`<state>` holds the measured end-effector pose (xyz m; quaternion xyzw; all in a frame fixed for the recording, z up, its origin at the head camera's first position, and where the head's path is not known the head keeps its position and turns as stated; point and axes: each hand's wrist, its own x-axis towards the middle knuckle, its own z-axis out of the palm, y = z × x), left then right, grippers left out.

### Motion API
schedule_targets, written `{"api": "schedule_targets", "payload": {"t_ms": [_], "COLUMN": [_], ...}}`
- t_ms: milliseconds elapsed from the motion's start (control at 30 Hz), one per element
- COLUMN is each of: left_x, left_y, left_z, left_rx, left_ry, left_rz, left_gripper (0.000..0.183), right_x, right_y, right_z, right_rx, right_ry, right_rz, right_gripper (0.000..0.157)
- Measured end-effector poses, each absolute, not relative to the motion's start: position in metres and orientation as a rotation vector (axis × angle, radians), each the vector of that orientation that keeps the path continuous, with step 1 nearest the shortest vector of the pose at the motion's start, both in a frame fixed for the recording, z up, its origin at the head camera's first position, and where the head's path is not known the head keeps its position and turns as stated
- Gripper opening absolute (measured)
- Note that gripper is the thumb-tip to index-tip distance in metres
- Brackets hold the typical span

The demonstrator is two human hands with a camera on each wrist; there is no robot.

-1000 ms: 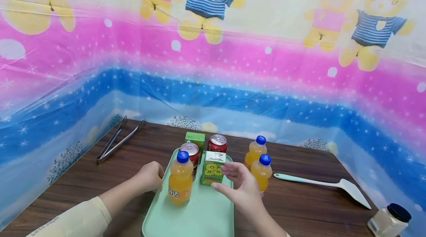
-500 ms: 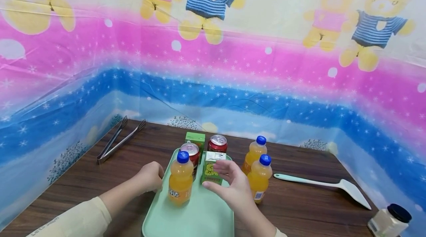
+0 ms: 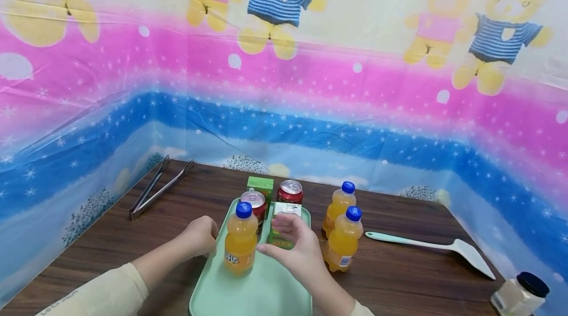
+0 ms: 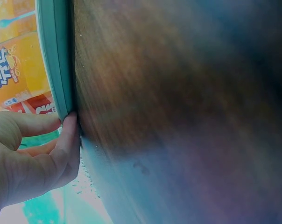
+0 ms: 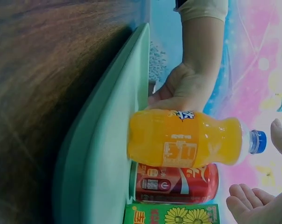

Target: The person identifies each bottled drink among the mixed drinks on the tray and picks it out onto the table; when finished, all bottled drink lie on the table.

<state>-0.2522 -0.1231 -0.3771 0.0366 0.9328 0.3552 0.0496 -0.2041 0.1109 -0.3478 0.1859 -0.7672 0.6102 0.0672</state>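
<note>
My left hand point(image 3: 200, 236) pinches the left rim of the pale green tray point(image 3: 266, 289) between thumb and fingers, as the left wrist view shows. On the tray stands an orange soda bottle point(image 3: 239, 244) with a blue cap, upright. Behind it is a red soda can point(image 3: 254, 200), partly hidden. To their right stands a green drink carton point(image 3: 288, 209) with yellow flowers, mostly covered in the head view by my right hand point(image 3: 297, 249). That hand hovers over the tray, thumb and fingers spread apart, holding nothing. In the right wrist view it is near the bottle's cap point(image 5: 258, 142), apart from it.
Another green carton point(image 3: 261, 184) and red can point(image 3: 290, 189) stand around the tray's far end. Two orange soda bottles point(image 3: 344, 239) stand right of the tray on the wooden table point(image 3: 399, 276). Metal tongs point(image 3: 153, 190) lie back left; a spatula point(image 3: 426, 243) and black-lidded jar point(image 3: 519, 296) lie right.
My right hand has moved left, away from the two bottles beside the tray and across the front carton toward the bottle on it. The left hand has stayed at the rim.
</note>
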Motion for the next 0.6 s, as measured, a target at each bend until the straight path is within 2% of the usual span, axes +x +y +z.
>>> {"api": "schedule_targets", "payload": {"t_ms": [233, 600], "left_x": [-0.252, -0.252], "left_y": [-0.123, -0.123], "left_z": [-0.376, -0.375], "left_rx": [0.111, 0.123], "left_ry": [2.837, 2.833], "left_rz": [1.080, 1.088], "left_gripper": [0.019, 0.019], "right_x": [-0.207, -0.208], "right_y": [0.102, 0.088], "right_z": [-0.348, -0.347], "right_rx": [0.515, 0.542], "right_ry": [-2.357, -2.358], "right_rz": [1.802, 1.759], "right_gripper": [0.054, 0.057]}}
